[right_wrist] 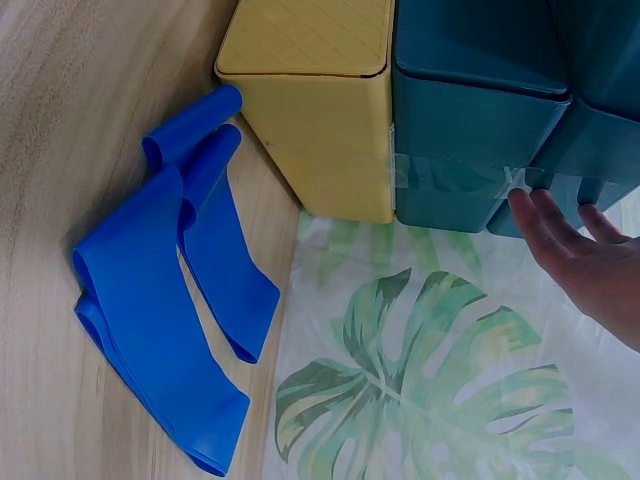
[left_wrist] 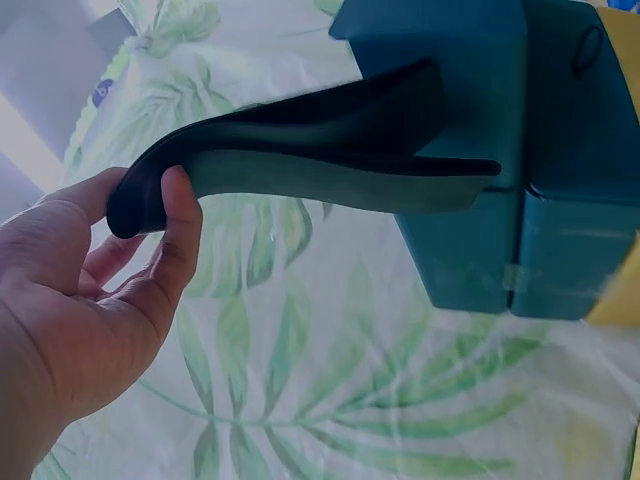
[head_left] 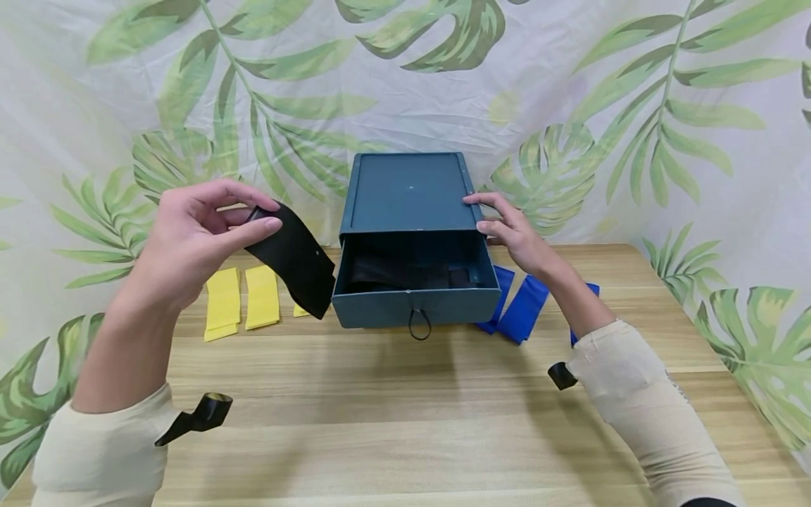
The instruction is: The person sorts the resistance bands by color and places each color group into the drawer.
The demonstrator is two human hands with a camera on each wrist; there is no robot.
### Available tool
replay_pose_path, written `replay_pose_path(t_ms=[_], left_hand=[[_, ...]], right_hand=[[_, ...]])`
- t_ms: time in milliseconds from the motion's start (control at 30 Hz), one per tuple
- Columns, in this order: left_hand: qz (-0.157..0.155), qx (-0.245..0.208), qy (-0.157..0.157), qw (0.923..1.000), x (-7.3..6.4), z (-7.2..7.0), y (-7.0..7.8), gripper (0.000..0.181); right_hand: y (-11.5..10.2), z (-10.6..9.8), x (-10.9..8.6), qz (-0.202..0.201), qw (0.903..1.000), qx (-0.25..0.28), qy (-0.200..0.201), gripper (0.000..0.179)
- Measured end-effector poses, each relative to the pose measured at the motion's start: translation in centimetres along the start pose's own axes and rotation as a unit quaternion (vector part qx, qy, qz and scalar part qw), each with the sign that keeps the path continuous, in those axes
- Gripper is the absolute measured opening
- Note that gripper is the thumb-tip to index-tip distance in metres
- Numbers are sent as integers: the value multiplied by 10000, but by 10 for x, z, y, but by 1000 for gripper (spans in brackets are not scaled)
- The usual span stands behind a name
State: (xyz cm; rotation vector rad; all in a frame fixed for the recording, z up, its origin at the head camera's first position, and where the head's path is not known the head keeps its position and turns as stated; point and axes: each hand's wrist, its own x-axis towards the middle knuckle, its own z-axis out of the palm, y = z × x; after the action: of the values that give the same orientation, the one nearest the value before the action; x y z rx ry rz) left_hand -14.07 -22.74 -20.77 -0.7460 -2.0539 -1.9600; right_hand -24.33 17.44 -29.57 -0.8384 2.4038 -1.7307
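Observation:
My left hand [head_left: 190, 239] pinches a folded black elastic band [head_left: 294, 257] near one end, thumb against fingers. The band's loose end hangs down beside the left front of a teal drawer box [head_left: 408, 190]. In the left wrist view the band [left_wrist: 300, 150] shows two layers joined by a bend at my fingers. The box's top drawer [head_left: 415, 299] is pulled out, and more black band [head_left: 399, 273] lies inside. My right hand [head_left: 516, 232] touches the box's upper right edge with its fingertips; in the right wrist view its fingers [right_wrist: 540, 225] meet the side wall.
Yellow bands [head_left: 262, 296] lie on the table [head_left: 380, 422] left of the box, blue bands [head_left: 524, 306] to its right. A yellow drawer unit [right_wrist: 320, 140] sits beneath the teal ones. A leaf-patterned cloth [head_left: 431, 105] hangs behind. A cord loop [head_left: 419, 324] hangs from the drawer front.

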Motion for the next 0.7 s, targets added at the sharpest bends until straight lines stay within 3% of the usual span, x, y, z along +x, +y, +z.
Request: replay_pose_path(t_ms=[133, 333, 500, 700], left_hand=[[94, 45, 197, 9998, 3, 8, 5, 18], [210, -200, 249, 9993, 7, 16, 10, 18], [517, -295, 275, 9978, 11, 23, 15, 20], [775, -897, 301, 9925, 17, 37, 23, 21]], right_hand=[[1, 0, 0, -10, 10000, -3, 3, 50], [2, 0, 0, -30, 10000, 37, 14, 50], [2, 1, 0, -25, 10000, 27, 16, 50], [1, 0, 0, -18, 10000, 24, 28, 51]])
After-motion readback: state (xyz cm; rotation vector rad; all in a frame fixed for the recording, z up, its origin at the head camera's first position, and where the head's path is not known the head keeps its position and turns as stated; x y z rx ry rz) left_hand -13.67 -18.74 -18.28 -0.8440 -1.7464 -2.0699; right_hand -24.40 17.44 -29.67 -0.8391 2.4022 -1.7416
